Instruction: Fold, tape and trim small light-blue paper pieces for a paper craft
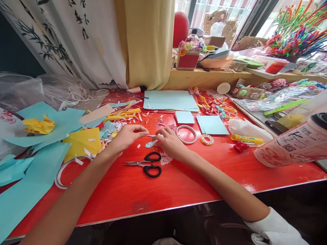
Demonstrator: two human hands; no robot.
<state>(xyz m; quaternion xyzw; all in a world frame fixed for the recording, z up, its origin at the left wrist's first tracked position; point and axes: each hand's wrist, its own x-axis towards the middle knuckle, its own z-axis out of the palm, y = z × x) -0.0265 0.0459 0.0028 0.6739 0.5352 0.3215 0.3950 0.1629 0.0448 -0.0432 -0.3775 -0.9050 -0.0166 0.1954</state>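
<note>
Over the middle of the red table, my left hand [130, 135] is closed in a pinch, its fingertips at the end of a thin light blue paper strip [151, 144]. My right hand [170, 142] has its fingers curled down over the same folded strip, hiding part of it. One end of the strip slants down toward the tabletop. Just below both hands lie scissors [140, 163] with black handles, blades slightly apart and pointing left. Beside their handles is a small pile of clear, crumpled scraps [166, 159].
Light blue sheets [170, 99] and square paper stacks [212, 124] lie behind. Tape rolls [187, 134], a yellow glue stick [246, 139] and a large cup [288, 146] stand to the right. Yellow paper [84, 143], large blue paper [48, 163] and another tape roll [59, 177] are left.
</note>
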